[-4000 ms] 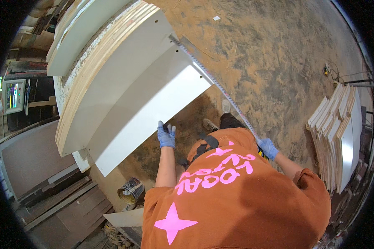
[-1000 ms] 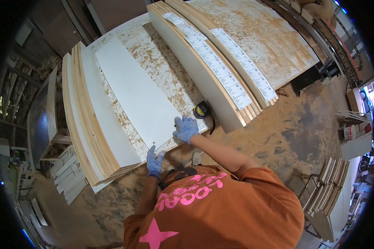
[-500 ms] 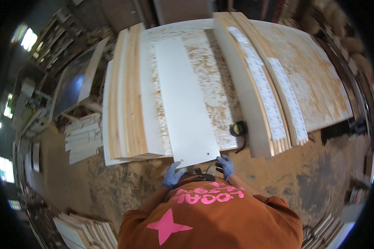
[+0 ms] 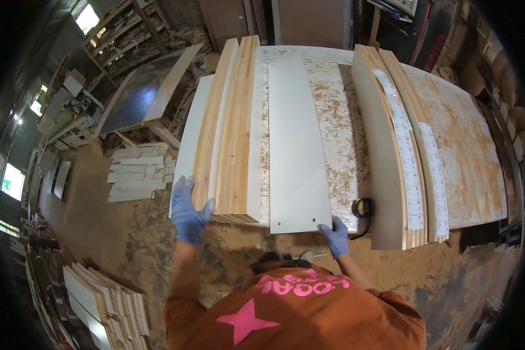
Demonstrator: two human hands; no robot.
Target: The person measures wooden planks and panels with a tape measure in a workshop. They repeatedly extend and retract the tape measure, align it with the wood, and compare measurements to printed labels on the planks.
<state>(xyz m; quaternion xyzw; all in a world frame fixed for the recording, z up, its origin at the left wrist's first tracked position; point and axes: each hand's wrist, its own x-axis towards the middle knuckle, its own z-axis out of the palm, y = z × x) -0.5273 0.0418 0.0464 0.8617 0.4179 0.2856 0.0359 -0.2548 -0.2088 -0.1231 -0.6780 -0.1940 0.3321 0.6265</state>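
Observation:
A long white board [image 4: 297, 146] with two small holes at its near end lies flat on the worn table. My right hand [image 4: 335, 238], in a blue glove, pinches the board's near right corner. My left hand [image 4: 190, 213], also gloved, is at the near end of the board stack [image 4: 233, 140] on the left. Its fingers are spread, the thumb apart and pointing right, and it seems to touch the stack's end. Those boards stand on edge with pale wood edges upward. A black and yellow tape measure [image 4: 361, 207] sits right of the white board.
More boards on edge [image 4: 385, 175], with printed label sheets [image 4: 407, 169] along their tops, stand on the table's right part. White strips [image 4: 137, 174] are piled on the floor at left. A dark-topped table [image 4: 140, 93] stands farther back. Leaning panels [image 4: 105, 297] fill the lower left.
My left hand has left the white board's near left corner and moved left to the stack. My right hand stays at the board's right corner. The view has shifted, so the table appears farther right.

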